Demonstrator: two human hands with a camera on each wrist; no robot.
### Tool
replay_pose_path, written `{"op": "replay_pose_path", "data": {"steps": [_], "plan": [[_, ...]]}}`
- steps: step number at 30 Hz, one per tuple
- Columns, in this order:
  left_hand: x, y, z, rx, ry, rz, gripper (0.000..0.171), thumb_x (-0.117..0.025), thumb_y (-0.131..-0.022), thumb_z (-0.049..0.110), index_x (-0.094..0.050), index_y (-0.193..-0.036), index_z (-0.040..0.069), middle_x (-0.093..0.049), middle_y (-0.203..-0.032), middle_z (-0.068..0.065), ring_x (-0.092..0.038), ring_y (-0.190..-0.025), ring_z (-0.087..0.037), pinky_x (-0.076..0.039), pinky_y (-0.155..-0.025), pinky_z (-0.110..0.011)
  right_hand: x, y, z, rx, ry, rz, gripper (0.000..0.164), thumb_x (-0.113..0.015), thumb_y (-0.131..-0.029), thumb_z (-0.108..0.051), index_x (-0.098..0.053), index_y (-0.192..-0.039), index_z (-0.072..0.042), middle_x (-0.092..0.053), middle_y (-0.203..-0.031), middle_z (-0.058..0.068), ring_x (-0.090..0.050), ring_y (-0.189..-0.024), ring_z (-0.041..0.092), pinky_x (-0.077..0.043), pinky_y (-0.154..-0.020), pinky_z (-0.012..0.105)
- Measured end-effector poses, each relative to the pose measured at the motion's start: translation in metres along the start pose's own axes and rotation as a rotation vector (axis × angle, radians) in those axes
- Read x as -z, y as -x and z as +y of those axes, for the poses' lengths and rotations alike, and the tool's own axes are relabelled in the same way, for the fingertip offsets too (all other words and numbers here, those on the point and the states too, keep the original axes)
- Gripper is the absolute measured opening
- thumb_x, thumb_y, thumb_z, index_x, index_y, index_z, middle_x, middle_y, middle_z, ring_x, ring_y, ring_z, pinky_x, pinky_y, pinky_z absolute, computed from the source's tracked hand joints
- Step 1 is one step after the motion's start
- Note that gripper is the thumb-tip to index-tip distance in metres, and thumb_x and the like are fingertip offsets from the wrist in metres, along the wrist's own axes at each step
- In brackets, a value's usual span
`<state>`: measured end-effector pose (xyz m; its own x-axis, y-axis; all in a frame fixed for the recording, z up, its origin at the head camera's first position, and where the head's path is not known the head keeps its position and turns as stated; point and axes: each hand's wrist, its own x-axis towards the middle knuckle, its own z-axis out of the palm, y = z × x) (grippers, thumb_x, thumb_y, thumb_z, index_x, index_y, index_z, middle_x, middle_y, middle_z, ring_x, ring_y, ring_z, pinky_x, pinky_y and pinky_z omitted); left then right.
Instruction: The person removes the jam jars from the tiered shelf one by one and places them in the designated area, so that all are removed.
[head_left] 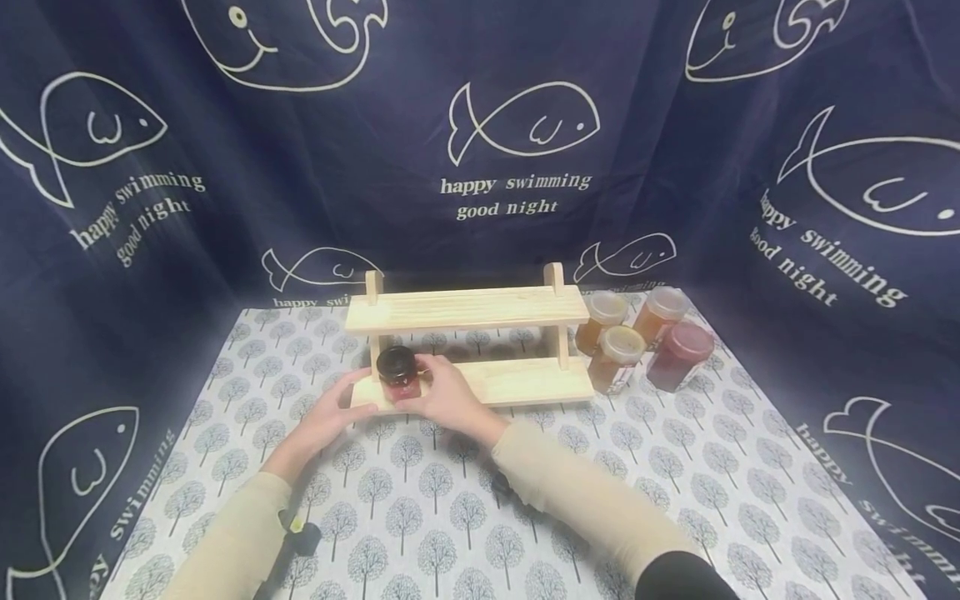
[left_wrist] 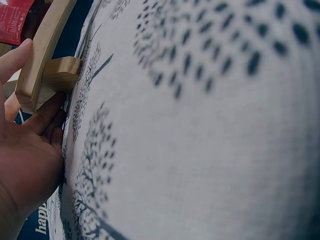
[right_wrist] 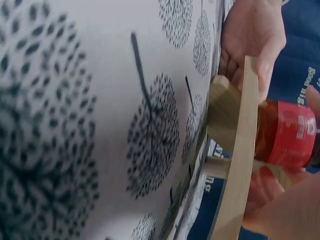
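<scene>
A small jar with a black lid and a red label stands at the left end of the lower board of a two-tier wooden rack. My right hand grips it from the right, thumb toward the front. In the right wrist view the jar's base is right at the board's surface, its contents dark red. My left hand holds the left end of the same board. The left wrist view shows the thumb over the board's edge and the other fingers beneath it.
Right of the rack stand several larger jars: two with amber contents and pale lids at the back, an amber one in front, and a dark red one. A tree-print cloth covers the table. Dark blue fish-print curtains enclose it.
</scene>
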<state>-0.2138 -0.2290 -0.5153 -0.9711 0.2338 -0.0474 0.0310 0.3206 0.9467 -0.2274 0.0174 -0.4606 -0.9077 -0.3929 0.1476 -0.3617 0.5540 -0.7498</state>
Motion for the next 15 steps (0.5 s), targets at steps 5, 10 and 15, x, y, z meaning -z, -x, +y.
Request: {"op": "replay_pose_path", "data": {"steps": [5, 10, 15], "plan": [[0.0, -0.003, 0.0, -0.006, -0.006, -0.005, 0.076, -0.074, -0.092, 0.027, -0.035, -0.156, 0.016, -0.031, -0.161, -0.016, -0.025, -0.147, -0.042, -0.008, -0.115, -0.072, -0.006, -0.001, -0.003, 0.01, 0.03, 0.056, 0.079, -0.091, -0.072, -0.035, -0.056, -0.138, -0.006, -0.064, -0.122, 0.006, -0.059, -0.11, 0.02, -0.05, -0.097, 0.038], [0.0, -0.001, 0.001, -0.003, -0.027, 0.009, 0.077, -0.075, -0.091, 0.03, -0.036, -0.155, 0.015, -0.032, -0.161, -0.016, -0.022, -0.148, -0.042, -0.006, -0.114, -0.073, -0.014, -0.003, -0.006, -0.022, 0.058, 0.094, 0.071, -0.091, -0.071, -0.04, -0.062, -0.129, -0.01, -0.065, -0.11, 0.001, -0.059, -0.099, 0.016, -0.053, -0.087, 0.034], [0.0, -0.002, -0.003, -0.024, -0.015, 0.01, 0.076, -0.075, -0.091, 0.028, -0.036, -0.155, 0.014, -0.032, -0.16, -0.016, -0.022, -0.148, -0.042, -0.005, -0.115, -0.073, -0.021, -0.005, -0.009, -0.077, 0.096, 0.128, 0.069, -0.089, -0.072, -0.042, -0.062, -0.128, -0.012, -0.065, -0.111, 0.0, -0.059, -0.102, 0.016, -0.053, -0.087, 0.036]]}}
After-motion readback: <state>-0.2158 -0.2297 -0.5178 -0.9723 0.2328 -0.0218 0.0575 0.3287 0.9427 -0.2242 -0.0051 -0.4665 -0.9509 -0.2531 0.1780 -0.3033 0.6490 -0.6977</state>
